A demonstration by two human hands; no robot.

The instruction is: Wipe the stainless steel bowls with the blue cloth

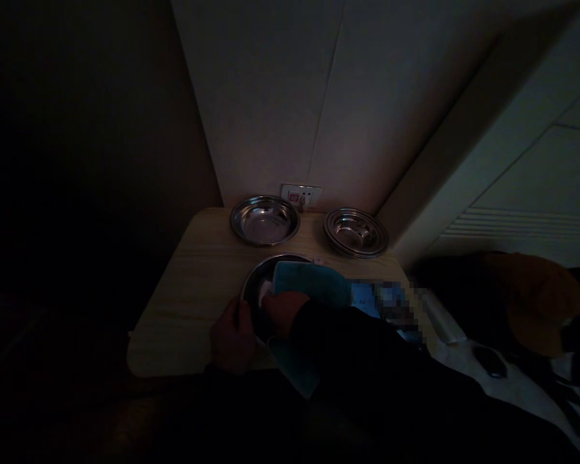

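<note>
My left hand (232, 336) grips the left rim of a metal bowl (257, 278) at the front of the small wooden table, thumb over the edge. Inside that bowl, my right hand (286, 310) is closed on a teal cloth (312, 281). The cloth drapes over the bowl's right rim, and another part of it hangs below my right wrist. My right fingertips are partly hidden, and the dark sleeve covers the bowl's lower right side. Behind stands a shallow metal dish (265, 222), apart from both hands.
Several nested metal bowls (356, 233) stand at the table's (188, 296) back right corner. A wall socket (300, 195) with a plug is just behind the table. A lit screen (365, 298), partly blurred, lies at the right. Beyond are a brown cap (536, 299) and a dark mouse-shaped object (490, 361).
</note>
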